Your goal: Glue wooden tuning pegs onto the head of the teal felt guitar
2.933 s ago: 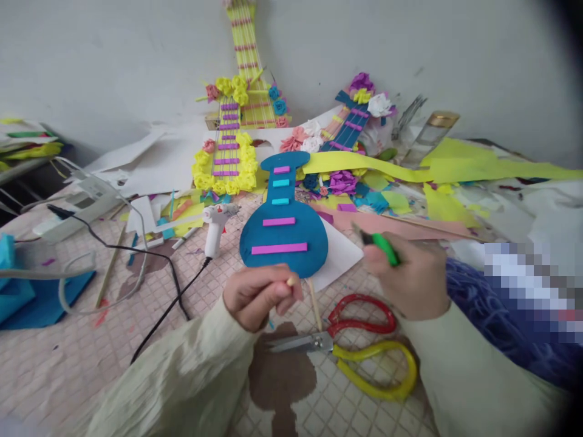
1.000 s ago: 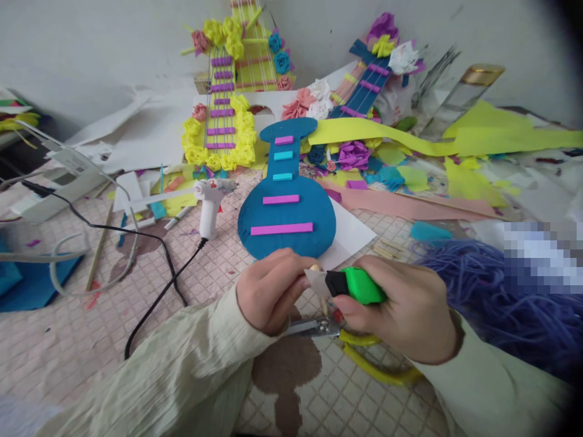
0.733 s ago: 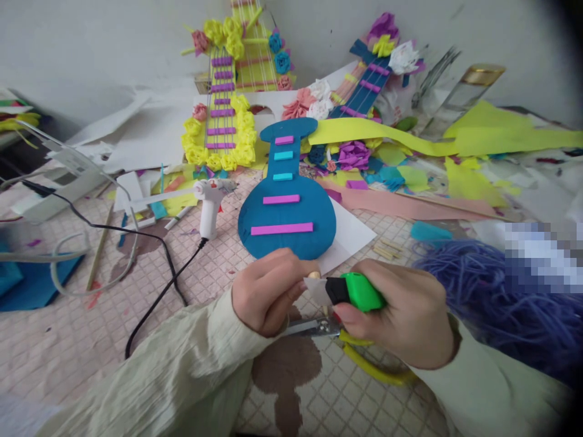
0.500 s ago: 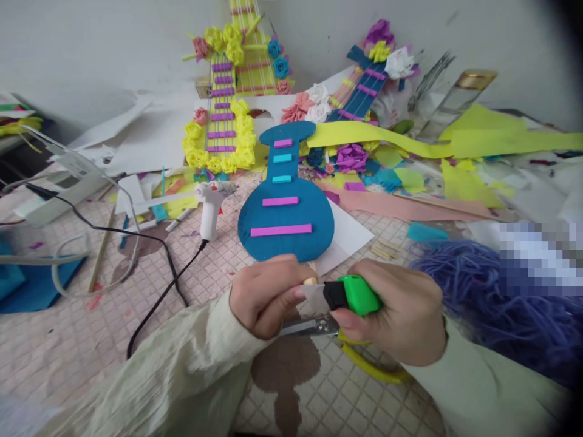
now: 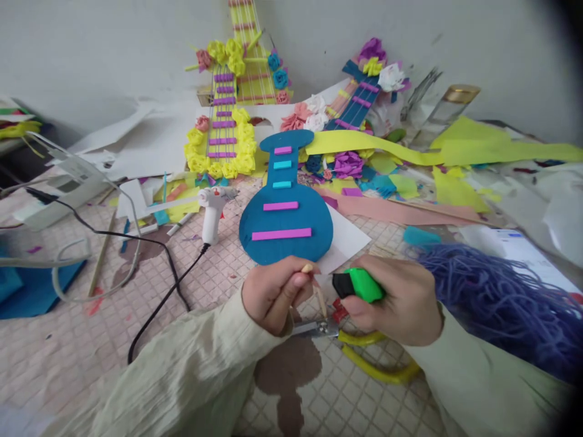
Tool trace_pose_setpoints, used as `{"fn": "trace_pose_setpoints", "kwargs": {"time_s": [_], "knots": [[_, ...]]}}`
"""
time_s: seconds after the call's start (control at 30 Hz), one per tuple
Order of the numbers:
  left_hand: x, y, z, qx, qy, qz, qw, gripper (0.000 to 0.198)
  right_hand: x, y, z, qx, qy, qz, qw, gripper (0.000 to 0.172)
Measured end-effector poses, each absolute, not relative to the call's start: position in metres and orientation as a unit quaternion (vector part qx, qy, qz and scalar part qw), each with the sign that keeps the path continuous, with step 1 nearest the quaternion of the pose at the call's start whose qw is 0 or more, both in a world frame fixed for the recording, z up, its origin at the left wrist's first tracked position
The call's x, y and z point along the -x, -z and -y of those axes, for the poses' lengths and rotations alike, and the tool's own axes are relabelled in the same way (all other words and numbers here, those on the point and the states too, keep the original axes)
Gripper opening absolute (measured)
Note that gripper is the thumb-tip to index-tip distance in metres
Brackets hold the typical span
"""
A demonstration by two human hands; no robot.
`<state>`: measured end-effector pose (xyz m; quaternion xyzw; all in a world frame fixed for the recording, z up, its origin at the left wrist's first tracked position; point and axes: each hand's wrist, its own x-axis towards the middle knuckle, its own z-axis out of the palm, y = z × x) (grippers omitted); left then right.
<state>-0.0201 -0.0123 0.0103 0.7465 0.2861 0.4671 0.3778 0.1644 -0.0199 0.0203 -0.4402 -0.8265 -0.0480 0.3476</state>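
We work at a scrap-strewn table (image 5: pixel 64 358), our left hand (image 5: pixel 276 294) pinching a pale wooden stick (image 5: pixel 308 267) between thumb and forefinger, its tip showing above the thumb. Our right hand (image 5: pixel 403 297) is curled tightly around a green-and-black cutter (image 5: pixel 364 284), the blade (image 5: pixel 325 280) pointing toward the stick — whether the two touch, we cannot tell. Just below our hands lie scissors (image 5: pixel 330 329), partly hidden by the right hand. Directly beyond our left hand, a blue guitar-shaped cutout (image 5: pixel 291 220) lies crossed by pink strips (image 5: pixel 281 233) and turquoise strips (image 5: pixel 282 164), its lower right edge over white paper (image 5: pixel 350 235). A white glue gun (image 5: pixel 211 218) sits to its left; blue yarn (image 5: pixel 496 303) is heaped beside our right sleeve (image 5: pixel 483 370). Farther back — a yellow guitar (image 5: pixel 223 133) trimmed with paper roses (image 5: pixel 246 141).
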Motion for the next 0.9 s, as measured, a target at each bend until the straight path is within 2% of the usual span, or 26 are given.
{"fn": "trace_pose_setpoints", "kwargs": {"time_s": [0.23,0.7,0.9], "knots": [[0.022,-0.014,0.014,-0.799,-0.410,-0.293,0.328,0.020,-0.163,-0.020,0.021,0.448,0.071,0.825,0.338,0.052],[0.021,-0.015,0.011,-0.829,-0.401,-0.270,0.282,0.017,-0.165,-0.020,0.024,0.453,0.043,0.828,0.327,0.050],[0.024,-0.020,0.004,-0.832,-0.432,-0.225,0.263,0.021,-0.161,-0.025,0.028,0.437,0.017,0.834,0.336,0.051]]}}
